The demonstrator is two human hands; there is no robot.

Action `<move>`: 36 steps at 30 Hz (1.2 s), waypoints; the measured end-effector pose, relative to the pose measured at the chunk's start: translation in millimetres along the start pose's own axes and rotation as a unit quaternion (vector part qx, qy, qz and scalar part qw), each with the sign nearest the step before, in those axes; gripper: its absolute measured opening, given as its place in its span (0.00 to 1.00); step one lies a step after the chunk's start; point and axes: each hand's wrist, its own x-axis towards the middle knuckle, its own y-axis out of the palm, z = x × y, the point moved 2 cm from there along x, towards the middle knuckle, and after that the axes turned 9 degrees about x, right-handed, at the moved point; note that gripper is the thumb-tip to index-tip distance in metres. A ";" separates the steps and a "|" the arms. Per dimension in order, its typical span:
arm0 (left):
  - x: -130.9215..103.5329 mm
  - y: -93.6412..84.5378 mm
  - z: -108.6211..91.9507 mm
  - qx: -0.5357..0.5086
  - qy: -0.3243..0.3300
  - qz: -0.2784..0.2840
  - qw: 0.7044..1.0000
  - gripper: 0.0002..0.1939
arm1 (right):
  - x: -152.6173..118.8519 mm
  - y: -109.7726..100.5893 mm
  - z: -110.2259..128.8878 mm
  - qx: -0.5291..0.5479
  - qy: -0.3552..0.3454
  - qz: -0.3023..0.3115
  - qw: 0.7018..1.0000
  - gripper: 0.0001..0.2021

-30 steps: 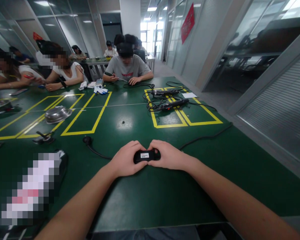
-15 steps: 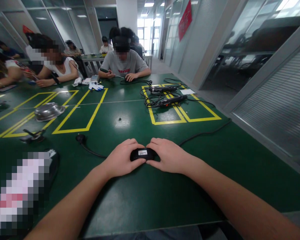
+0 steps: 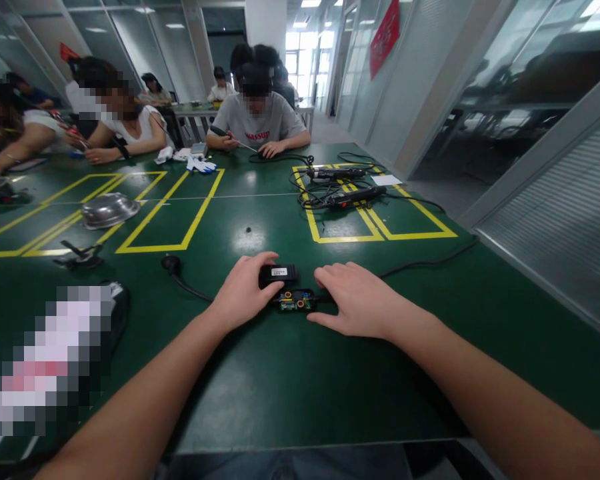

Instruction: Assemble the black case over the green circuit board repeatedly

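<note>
My left hand (image 3: pixel 245 288) grips a black adapter cover (image 3: pixel 281 273) with a small white label, thumb below and fingers above. Just below the cover, on the green table, lies the opened adapter base (image 3: pixel 297 302), its circuit board and copper-coloured coils exposed. My right hand (image 3: pixel 353 298) is beside the base with thumb and fingers apart, nothing between them. A black cable (image 3: pixel 405 267) runs away from behind my right hand, and on the left another cable ends in a black plug (image 3: pixel 171 264).
An upturned metal bowl (image 3: pixel 110 211) and a dark metal tool (image 3: pixel 80 255) are at left, near a long blurred-out object (image 3: pixel 55 360). Two electric screwdrivers (image 3: pixel 357 195) with tangled cords lie at the far right. Co-workers (image 3: pixel 260 120) sit across the table; gloves (image 3: pixel 200 165) lie near them.
The cover has come off the adapter in my left hand, showing the circuit board. My right hand has let go and moved right. The view has shifted slightly.
</note>
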 end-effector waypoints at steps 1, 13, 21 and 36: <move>0.9 0.7 1.3 0.015 -0.007 0.007 1.000 0.23 | -0.2 -0.7 0.7 0.006 -0.004 0.003 1.000 0.22; -6.4 -16.1 -9.4 0.058 0.091 0.052 0.993 0.06 | -0.3 -7.2 -0.4 0.062 0.006 0.027 0.998 0.07; -20.8 -20.6 -25.9 0.144 0.135 0.152 0.968 0.05 | 0.0 4.5 -0.6 0.123 -0.009 0.030 0.992 0.09; -17.6 -31.4 -19.3 0.011 0.104 0.144 0.984 0.05 | -4.1 -11.5 -7.3 0.202 -0.005 -0.006 0.979 0.05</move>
